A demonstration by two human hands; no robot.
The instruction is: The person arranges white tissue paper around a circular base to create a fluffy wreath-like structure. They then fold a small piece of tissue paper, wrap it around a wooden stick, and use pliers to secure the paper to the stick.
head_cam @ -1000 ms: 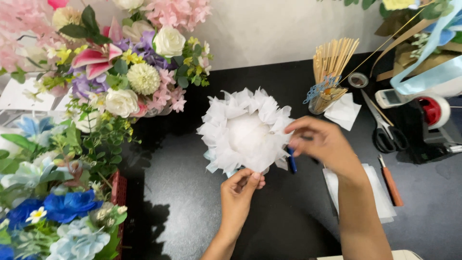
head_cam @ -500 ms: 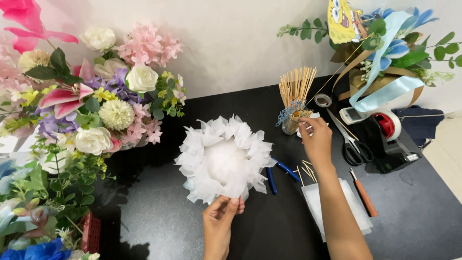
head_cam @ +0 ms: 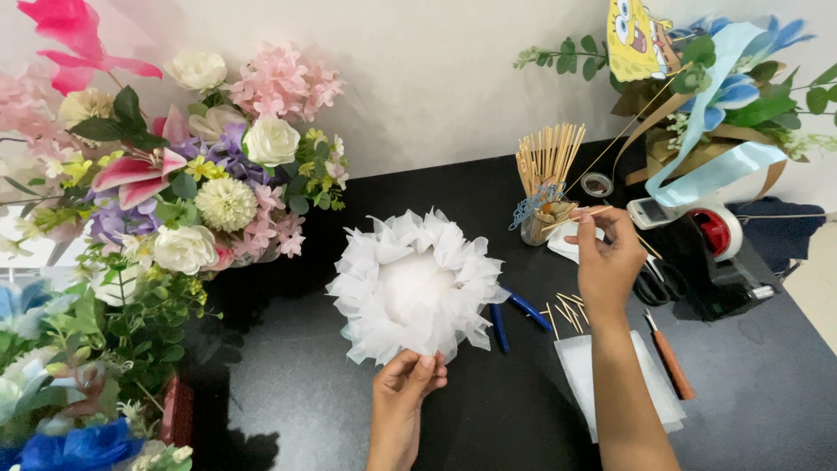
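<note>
Centrally, one white ruffled paper wreath on black table; left hand pinches lower edge. Right hand, centre right, fingers closed on one wooden skewer beside skewer cup. Step: fetching stick; next likely needs aligning it to wreath. Two blue pens.

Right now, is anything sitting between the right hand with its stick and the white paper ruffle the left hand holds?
Nothing tall. The right hand pinches a thin wooden stick beside the stick cup. Between it and the white paper ruffle, held by the left hand, lie only blue-handled pliers and loose sticks, flat on the table.
</note>
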